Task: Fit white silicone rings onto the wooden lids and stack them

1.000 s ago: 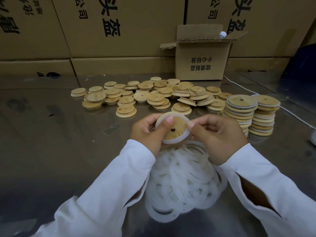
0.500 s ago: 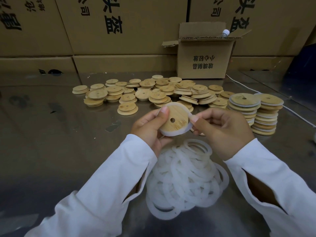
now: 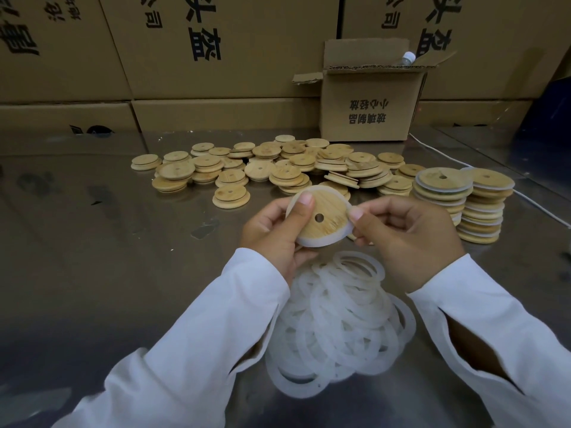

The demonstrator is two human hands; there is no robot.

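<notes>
Table: reflective steel with smudges. An open stretch runs left of the hands, back to the cartons.
Far edge: a wall of big printed cartons closes the back. A small open box stands in front of it, with a bottle cap poking out.
Right side: two stacks stand side by side, close to the right hand. A white cable runs diagonally behind them.
Lid: round pale wood disc with straight grain and a small centre hole. It is held in the air above the ring pile, tilted toward the camera.
Ring: flat, white, matte silicone. It shows around the lid's rim, widest at the lower left edge.
Left hand: thumb pressed on the lid's face near the upper left rim, fingers curled behind it.
Right hand: thumb and forefinger pinch the ring at the lid's right rim, other fingers curled.
Ring pile: loose, overlapping white hoops on the table between the white sleeves.
Loose lids: a scattered heap behind the hands. They are stepped discs, some with a groove around the edge.
Stacks: lids alternate with white ring edges, and the top faces are wood with a hole.
</notes>
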